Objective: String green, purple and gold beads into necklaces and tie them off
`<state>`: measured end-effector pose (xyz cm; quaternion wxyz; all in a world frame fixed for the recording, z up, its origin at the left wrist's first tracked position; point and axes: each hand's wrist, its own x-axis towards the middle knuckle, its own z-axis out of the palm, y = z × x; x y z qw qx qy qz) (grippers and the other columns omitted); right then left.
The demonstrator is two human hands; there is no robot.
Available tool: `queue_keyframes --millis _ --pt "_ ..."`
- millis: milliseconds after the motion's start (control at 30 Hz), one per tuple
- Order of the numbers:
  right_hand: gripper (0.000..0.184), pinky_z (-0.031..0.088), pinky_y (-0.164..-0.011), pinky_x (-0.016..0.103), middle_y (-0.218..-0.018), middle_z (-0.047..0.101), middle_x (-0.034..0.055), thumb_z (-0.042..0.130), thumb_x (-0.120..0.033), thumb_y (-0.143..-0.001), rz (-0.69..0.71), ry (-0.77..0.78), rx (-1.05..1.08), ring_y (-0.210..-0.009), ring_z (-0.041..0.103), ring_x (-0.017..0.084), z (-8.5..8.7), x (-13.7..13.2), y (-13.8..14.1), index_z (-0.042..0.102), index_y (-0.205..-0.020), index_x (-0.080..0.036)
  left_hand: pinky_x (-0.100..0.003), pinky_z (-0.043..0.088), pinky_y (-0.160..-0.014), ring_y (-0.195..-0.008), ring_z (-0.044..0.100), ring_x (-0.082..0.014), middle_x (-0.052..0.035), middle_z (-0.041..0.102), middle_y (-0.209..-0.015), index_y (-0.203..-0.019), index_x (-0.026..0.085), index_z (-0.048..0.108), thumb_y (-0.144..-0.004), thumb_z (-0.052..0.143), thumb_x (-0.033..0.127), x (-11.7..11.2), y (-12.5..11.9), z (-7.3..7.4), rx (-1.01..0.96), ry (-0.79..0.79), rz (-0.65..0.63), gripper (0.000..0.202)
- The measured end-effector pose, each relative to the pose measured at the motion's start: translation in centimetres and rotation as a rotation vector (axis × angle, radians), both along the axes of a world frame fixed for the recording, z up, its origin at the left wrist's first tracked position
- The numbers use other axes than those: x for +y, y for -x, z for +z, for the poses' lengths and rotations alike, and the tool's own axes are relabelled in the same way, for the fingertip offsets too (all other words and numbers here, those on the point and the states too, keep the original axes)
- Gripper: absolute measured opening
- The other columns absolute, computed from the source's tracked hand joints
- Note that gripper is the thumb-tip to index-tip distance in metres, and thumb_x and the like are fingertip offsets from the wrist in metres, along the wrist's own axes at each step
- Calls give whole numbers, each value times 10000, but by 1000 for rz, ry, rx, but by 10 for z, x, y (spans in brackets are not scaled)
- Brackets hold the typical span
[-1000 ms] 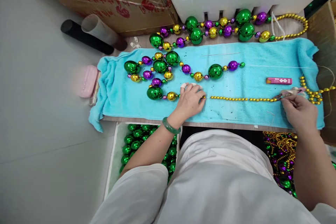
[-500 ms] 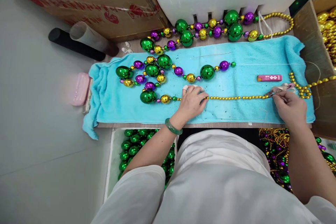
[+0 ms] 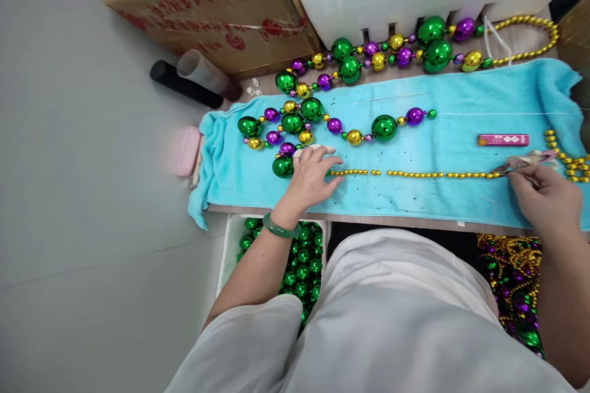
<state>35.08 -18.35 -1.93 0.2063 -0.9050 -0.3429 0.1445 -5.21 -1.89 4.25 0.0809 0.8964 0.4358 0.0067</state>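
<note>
My left hand (image 3: 311,178) lies with fingers spread over the left part of a beaded strand, its fingertips wrapped in white. A green bangle (image 3: 281,227) circles that wrist. The strand's small gold beads (image 3: 442,175) run rightward in a line, with a short gap of bare thread. At their right end my right hand (image 3: 548,199) is closed around what looks like small scissors (image 3: 507,167) with a pink-and-white wrapped handle. Larger green, purple and gold beads (image 3: 292,123) of the strand lie looped above my left hand. Everything rests on a blue towel (image 3: 437,199).
A pink lighter-like stick (image 3: 503,140) lies above the gold line. A long needle (image 3: 391,98) rests near the towel's back edge. Behind are a finished-looking bead necklace (image 3: 350,69), a white foam box (image 3: 391,0) and a cardboard box (image 3: 221,18). Green beads (image 3: 302,270) fill a bin below.
My left hand has slid left along the strand, and its fingers have spread. A gap has opened in the gold beads. The view has shifted left; my right hand keeps its hold.
</note>
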Motion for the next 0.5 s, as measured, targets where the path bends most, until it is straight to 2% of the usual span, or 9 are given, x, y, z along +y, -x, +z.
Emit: queue_keyframes --millis 167,500 --pt "390 430 -697 340 -678 612 26 544 -462 -676 -13 -3 -19 -641 550 199 -1 0 0 736 -923 -228 -541 285 -1030 -1239 412 -322 -73 549 -1317 -1051 250 645 -819 598 304 -6 16 0 43 -8 30 243" --pt "379 447 -726 347 -652 593 12 558 -477 -658 -32 0 -25 -639 545 197 -2 0 -1 730 -898 -241 -541 253 -1065 -1226 428 -313 -80 569 -1271 -976 233 665 -851 548 279 -9 4 -13 53 -76 38 177"
